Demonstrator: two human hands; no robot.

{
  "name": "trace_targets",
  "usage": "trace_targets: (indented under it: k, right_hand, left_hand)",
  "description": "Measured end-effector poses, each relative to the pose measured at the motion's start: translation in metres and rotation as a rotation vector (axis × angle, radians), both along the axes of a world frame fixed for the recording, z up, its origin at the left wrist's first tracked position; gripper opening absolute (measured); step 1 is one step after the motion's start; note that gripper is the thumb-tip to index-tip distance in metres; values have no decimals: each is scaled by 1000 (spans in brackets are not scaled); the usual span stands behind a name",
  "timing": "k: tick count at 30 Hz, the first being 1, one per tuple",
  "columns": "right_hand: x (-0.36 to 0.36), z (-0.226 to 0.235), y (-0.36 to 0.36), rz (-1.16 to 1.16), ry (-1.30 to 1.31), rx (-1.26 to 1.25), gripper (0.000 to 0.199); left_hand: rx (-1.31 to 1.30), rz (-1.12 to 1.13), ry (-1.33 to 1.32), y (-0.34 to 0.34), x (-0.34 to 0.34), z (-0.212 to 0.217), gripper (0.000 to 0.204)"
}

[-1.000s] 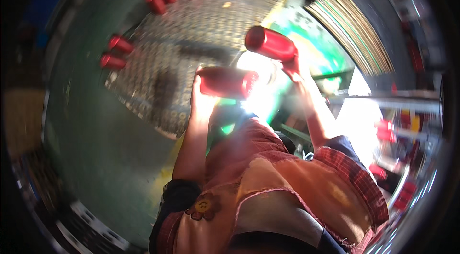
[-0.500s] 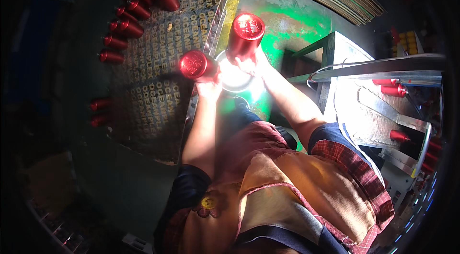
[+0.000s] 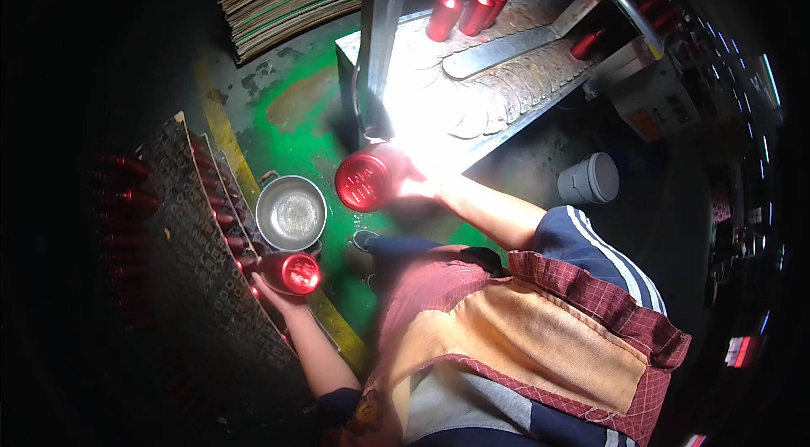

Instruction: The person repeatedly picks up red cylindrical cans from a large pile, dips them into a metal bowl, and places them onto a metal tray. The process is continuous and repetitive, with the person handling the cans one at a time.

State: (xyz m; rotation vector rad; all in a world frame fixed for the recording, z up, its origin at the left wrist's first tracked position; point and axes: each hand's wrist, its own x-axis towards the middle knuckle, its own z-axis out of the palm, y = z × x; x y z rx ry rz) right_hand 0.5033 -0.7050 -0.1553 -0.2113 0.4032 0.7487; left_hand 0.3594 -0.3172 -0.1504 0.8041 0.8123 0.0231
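Each of my hands grips a shiny red metal bottle with its round base toward me. My left hand (image 3: 274, 295) closes on a bottle (image 3: 300, 273) beside the patterned board at the left. My right hand (image 3: 415, 180) is wrapped round the other bottle (image 3: 363, 180), in front of the brightly lit bench; glare washes out much of these fingers. Between the board and the right-hand bottle, a round metal pot (image 3: 291, 215) stands low down, with some shine inside.
Several red bottles (image 3: 126, 198) stand on the dark patterned board (image 3: 181, 253). Three more red bottles (image 3: 445, 15) are on the lit bench (image 3: 498, 97), behind an upright metal post (image 3: 384, 34). A lidded white bucket (image 3: 588, 178) is at the right; stacked sheets (image 3: 291, 0) lie at the back.
The view has swung to the right, bringing the bench toward the middle. My hands have moved apart, each keeping its bottle. The pot, partly hidden behind them before, now shows fully.
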Motion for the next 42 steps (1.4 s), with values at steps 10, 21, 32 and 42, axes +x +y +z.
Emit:
trace_targets:
  k: [10,21,32,42]
  right_hand:
    - [-31,37,-310,-349,-187,-1600,43]
    - [112,-120,-481,-85,-579,-2240,47]
    - [70,-71,-464,-799,-643,-2021,37]
    - [-97,47,-20,-301,-1014,-1062,27]
  left_hand:
    - [479,-623,-243,-297,138,27,40]
    - [1364,-1366,-604,-677,281,-64,46]
    - [800,-1165,-516,-570,230,-23,26]
    - [486,-566,215,-177,-21,64,23]
